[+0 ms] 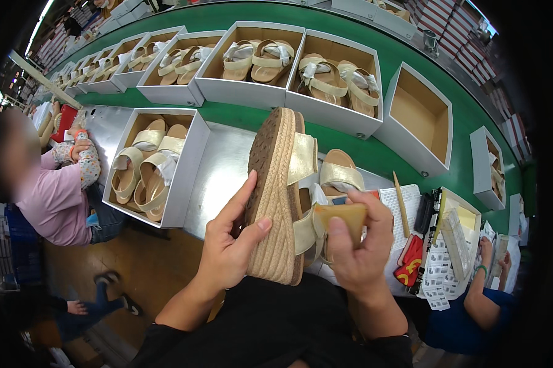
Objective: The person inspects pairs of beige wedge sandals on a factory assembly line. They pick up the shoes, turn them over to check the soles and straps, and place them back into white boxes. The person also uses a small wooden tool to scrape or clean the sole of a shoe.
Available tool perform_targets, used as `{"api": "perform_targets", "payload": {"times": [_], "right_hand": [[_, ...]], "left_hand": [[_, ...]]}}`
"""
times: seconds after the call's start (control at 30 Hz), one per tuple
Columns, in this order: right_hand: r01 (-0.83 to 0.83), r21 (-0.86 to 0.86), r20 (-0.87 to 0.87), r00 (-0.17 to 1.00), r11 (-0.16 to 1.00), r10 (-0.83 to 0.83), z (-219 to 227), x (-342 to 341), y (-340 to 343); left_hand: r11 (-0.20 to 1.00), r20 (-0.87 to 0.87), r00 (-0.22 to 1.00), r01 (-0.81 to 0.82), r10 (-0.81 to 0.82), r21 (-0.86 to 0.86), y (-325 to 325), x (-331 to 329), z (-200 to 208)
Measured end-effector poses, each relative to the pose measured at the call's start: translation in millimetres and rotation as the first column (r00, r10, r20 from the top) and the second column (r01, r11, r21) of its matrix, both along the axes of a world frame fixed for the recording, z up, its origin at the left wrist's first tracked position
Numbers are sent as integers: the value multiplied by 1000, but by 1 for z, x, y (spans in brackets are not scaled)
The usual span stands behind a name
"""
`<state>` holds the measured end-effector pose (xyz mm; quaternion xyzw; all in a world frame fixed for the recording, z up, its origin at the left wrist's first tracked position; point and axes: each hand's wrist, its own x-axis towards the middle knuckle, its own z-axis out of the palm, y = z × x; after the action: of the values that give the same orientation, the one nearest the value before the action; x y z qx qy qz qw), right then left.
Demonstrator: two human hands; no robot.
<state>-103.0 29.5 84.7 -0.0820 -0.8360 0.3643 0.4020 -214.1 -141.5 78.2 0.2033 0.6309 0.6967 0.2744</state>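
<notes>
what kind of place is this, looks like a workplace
Probably a shoe factory's packing or inspection line: open white boxes of paired sandals line a long green surface, more boxes are stacked behind, and another person is near the metal table.

I have a silvery metal tabletop (224, 156) with a soft sheen, and just behind it a long green tabletop (227, 118) that my lens bends into an arc. Lower left, I see brown floor (150, 260). A pale post (46, 80) slants across the upper left, below a bright strip light (39, 26). Tall stacks of boxes (464, 46) crowd my upper right.
</notes>
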Motion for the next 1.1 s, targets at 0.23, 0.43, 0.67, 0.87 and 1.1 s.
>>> {"api": "perform_targets", "payload": {"times": [0.23, 0.43, 0.67, 0.87, 1.1], "right_hand": [[26, 263, 20, 999, 965, -32, -11, -14, -18], [85, 335, -94, 994, 938, -57, -5, -14, -17], [94, 269, -103, 992, 959, -68, -5, -12, -19], [160, 294, -67, 987, 942, -146, -6, -12, -14], [462, -197, 97, 887, 865, -452, -33, 41, 39]], "left_hand": [[997, -254, 965, -72, 71, 5, 6, 15, -5], [996, -334, 938, -84, 87, 23, 10, 17, -4], [995, -388, 917, -89, 95, 35, 10, 21, -5], [998, -321, 946, -59, 52, -12, 14, 31, -7], [990, 48, 997, 61, -68, 131, 9, 7, -2]]}}
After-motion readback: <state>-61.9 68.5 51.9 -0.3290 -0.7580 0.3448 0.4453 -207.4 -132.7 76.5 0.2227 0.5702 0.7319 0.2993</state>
